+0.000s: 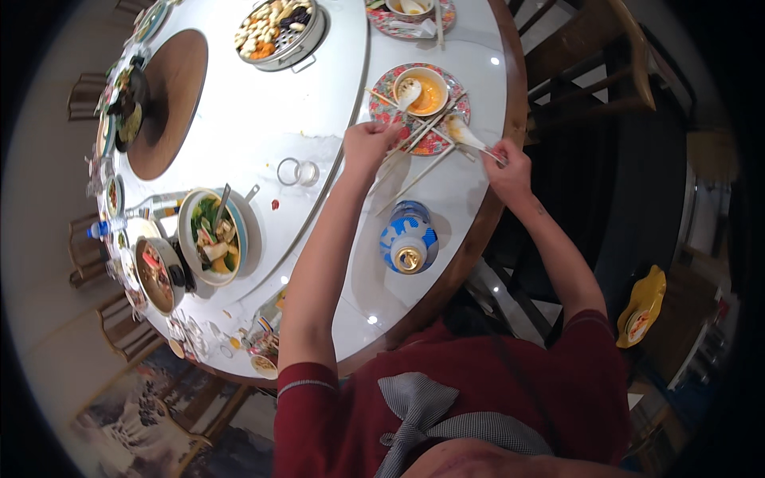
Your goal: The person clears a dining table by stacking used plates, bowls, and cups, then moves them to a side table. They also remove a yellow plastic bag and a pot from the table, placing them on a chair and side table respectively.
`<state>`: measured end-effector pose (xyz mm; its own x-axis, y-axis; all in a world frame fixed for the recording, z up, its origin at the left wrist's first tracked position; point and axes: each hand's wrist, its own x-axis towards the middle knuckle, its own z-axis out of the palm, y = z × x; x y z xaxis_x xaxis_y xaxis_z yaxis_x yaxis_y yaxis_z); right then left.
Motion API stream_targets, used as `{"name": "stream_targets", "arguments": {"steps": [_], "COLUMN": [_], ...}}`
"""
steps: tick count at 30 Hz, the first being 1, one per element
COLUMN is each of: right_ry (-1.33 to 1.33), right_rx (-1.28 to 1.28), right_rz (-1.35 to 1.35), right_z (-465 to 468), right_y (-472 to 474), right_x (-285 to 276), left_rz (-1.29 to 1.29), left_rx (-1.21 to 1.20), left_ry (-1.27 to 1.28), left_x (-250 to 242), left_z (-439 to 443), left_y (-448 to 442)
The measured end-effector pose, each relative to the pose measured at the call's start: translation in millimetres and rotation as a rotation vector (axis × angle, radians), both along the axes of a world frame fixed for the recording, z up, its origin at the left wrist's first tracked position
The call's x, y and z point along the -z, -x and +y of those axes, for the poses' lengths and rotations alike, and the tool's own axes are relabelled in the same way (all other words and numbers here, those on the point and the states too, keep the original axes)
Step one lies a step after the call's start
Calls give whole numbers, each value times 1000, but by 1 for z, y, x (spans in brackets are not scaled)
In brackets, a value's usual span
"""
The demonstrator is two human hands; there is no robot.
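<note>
A flowered plate (382, 107) lies near the edge of the round table, with a small bowl (439, 98) of orange sauce residue and a white spoon (408, 94) in it. Several chopsticks (425, 128) lie crossed over the plate and the tabletop. My left hand (373, 140) is at the plate's left side, its fingertips close together by the chopsticks; whether they pinch anything is unclear. My right hand (509, 170) grips the handle of a stained white soup spoon (465, 132), whose bowl end is over the plate's right rim.
A blue and white bottle (409, 239) stands nearer me. A lazy Susan (311, 143) carries a steamer tray (287, 51), a glass (306, 173) and a bowl of vegetables (239, 239). Another place setting (442, 30) lies beyond. Wooden chairs (621, 54) stand at the right.
</note>
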<state>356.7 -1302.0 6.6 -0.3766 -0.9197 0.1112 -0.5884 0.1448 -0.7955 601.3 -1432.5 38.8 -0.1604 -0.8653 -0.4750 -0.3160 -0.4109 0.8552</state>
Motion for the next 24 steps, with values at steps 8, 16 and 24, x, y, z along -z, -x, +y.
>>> {"name": "stream_targets", "arguments": {"steps": [8,16,24], "right_ry": [142,486,299], "right_rx": [140,-73,-541], "right_rz": [-236,-678,-608], "right_z": [49,103,188], "right_y": [4,-68,-251], "right_x": [-23,-140,-162], "left_rz": [-98,159,121], "left_rx": [-253,-238,-1293], "left_ry": [474,483,-122], "left_x": [-23,-90,-16], "left_z": [45,270,482], "left_y": [-2,-132,-345]}}
